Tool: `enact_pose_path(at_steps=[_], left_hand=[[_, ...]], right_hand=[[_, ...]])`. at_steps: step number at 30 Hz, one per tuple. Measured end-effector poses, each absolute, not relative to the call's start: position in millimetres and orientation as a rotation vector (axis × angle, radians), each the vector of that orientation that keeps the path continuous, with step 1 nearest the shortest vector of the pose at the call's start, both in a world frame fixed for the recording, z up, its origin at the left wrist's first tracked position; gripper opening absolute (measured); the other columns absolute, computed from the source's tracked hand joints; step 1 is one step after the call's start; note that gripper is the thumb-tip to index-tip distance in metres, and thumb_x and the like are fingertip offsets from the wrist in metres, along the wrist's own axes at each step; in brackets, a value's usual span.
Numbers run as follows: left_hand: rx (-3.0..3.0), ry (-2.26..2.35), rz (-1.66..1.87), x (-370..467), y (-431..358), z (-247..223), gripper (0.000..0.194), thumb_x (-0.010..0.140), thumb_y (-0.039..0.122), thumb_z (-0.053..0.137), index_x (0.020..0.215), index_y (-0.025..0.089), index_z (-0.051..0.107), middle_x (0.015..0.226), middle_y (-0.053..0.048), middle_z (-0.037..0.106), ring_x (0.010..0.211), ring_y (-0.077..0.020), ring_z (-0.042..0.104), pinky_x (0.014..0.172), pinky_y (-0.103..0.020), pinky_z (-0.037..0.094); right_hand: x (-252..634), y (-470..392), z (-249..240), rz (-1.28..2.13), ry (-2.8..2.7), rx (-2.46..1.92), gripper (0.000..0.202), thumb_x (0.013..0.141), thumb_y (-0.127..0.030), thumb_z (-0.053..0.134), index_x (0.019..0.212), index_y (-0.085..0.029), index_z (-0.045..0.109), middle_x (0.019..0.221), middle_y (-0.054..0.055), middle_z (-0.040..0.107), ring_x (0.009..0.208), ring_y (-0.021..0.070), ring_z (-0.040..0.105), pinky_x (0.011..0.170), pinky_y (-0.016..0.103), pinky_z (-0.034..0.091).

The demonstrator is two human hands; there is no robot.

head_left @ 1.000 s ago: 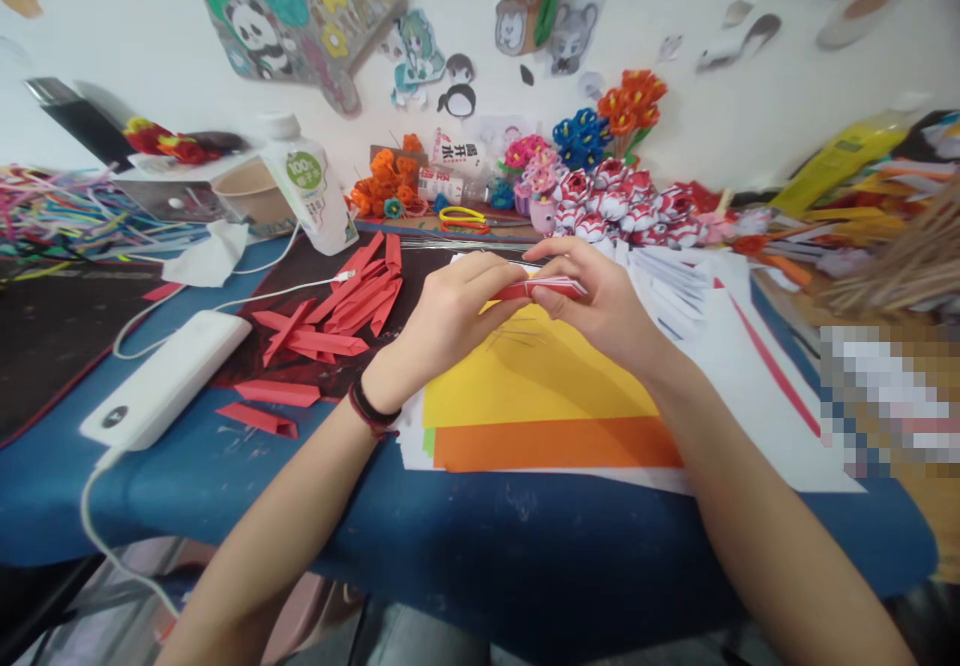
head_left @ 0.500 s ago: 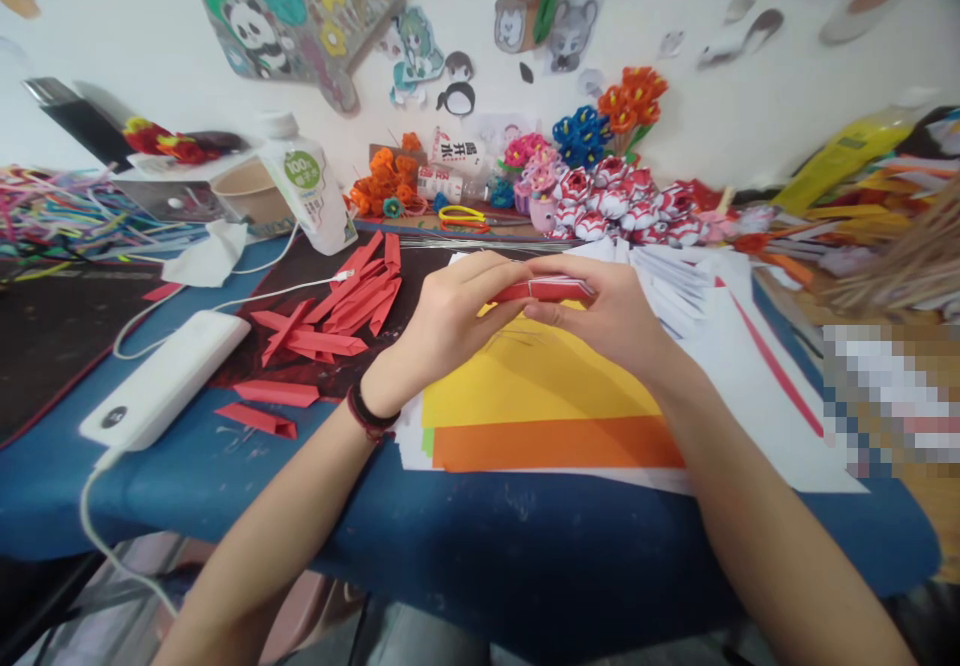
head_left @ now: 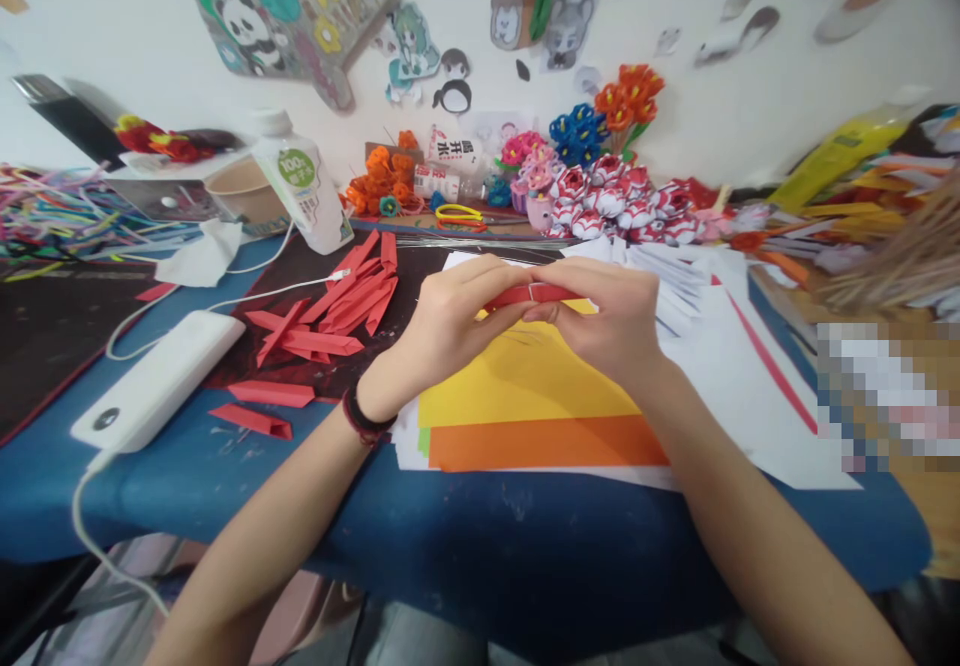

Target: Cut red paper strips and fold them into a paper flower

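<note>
Between my two hands is a folded red paper strip (head_left: 534, 294), held level above the stack of coloured sheets. My left hand (head_left: 469, 311) pinches its left end, thumb below and fingers over the top. At the other end my right hand (head_left: 611, 311) grips it the same way, and the fingers of both hands nearly meet in the middle. A thin pale line crosses the strip near its centre; I cannot make out what it is. Under the hands lie a yellow sheet (head_left: 517, 381) and an orange sheet (head_left: 547, 443). Several folded red paper pieces (head_left: 352, 296) are heaped to the left.
A white power bank (head_left: 157, 381) with cables lies on the blue tabletop (head_left: 480, 536) at left. Behind stand a white bottle (head_left: 304, 186) and red-and-white paper flowers (head_left: 607, 196). White paper strips (head_left: 667, 286) lie right of my right hand.
My right hand has turned slightly and closed further over the right end of the strip, hiding the white edge that showed before. The whole view has shifted a little.
</note>
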State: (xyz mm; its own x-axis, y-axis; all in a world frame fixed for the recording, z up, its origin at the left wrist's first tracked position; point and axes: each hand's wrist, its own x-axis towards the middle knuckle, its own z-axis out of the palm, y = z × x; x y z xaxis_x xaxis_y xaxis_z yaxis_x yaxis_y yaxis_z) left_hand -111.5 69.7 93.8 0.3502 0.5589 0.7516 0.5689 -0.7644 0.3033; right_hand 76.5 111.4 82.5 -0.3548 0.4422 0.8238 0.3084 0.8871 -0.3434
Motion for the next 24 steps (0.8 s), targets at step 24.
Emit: enact_pose_path(at_steps=[24], left_hand=[[-2.511, -1.001, -1.347, -107.3, 65.2, 96.2, 0.019, 0.097, 0.026, 0.058, 0.109, 0.017, 0.069, 0.088, -0.005, 0.071, 0.078, -0.0133, 0.066, 0.069, -0.023, 0.049]], right_hand=[[74.6, 102.2, 84.6, 0.158, -1.903, -0.58, 0.02, 0.082, -0.016, 0.062, 0.087, -0.027, 0.077, 0.072, -0.002, 0.072, 0.064, 0.0155, 0.065, 0.06, 0.028, 0.049]])
